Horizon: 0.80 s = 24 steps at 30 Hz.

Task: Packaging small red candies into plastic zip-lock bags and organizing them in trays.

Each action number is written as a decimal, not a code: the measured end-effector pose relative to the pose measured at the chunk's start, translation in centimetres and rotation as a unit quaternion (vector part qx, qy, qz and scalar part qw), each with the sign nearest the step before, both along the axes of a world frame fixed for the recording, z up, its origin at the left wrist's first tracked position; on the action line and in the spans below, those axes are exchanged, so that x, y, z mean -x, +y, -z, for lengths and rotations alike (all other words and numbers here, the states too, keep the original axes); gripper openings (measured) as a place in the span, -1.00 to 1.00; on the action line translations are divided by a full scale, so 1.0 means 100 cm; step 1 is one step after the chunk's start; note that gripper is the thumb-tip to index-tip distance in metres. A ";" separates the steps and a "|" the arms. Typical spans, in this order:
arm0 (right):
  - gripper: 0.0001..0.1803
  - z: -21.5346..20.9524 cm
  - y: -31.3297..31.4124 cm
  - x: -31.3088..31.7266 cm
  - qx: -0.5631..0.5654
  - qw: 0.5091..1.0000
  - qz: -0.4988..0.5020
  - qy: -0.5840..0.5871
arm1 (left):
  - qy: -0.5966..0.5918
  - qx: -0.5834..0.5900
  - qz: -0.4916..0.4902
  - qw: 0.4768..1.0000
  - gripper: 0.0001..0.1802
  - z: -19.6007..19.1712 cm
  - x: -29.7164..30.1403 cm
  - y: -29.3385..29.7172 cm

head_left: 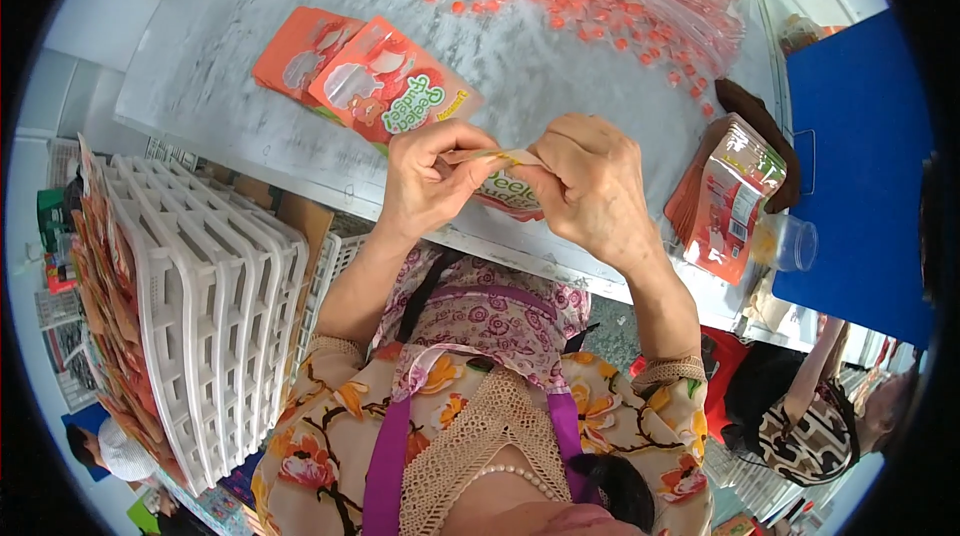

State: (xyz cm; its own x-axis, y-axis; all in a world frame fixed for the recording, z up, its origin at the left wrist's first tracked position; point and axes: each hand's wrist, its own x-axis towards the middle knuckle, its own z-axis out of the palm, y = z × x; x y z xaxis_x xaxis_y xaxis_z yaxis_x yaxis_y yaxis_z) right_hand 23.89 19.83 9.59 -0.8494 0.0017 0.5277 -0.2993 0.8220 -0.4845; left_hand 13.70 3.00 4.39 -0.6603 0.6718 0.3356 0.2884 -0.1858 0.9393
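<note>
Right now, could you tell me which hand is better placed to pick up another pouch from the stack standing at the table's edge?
The right hand, probably. Both hands pinch one pouch, but the standing stack of pouches lies on the right side; the left hand would have to cross over.

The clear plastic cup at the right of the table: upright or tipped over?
Tipped over. The clear plastic cup lies on its side by the blue board, beside the standing pouches.

floral blouse; purple apron straps
</note>
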 end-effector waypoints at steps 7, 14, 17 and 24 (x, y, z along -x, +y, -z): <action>-0.73 -0.005 0.014 -0.005 -0.030 0.996 -0.006 -0.084 | 0.019 0.028 -0.050 0.998 -0.85 0.004 -0.003 -0.009; -0.68 0.009 0.020 -0.005 0.001 0.992 0.019 -0.122 | -0.014 0.025 -0.069 0.997 -0.86 0.005 0.007 -0.015; -0.69 0.009 0.013 0.006 0.013 0.996 0.007 -0.093 | -0.037 0.022 -0.091 0.995 -0.87 0.003 0.007 -0.022; -0.72 -0.018 0.000 0.018 -0.033 0.991 -0.082 -0.100 | 0.088 -0.030 -0.121 0.988 -0.79 0.014 0.016 -0.027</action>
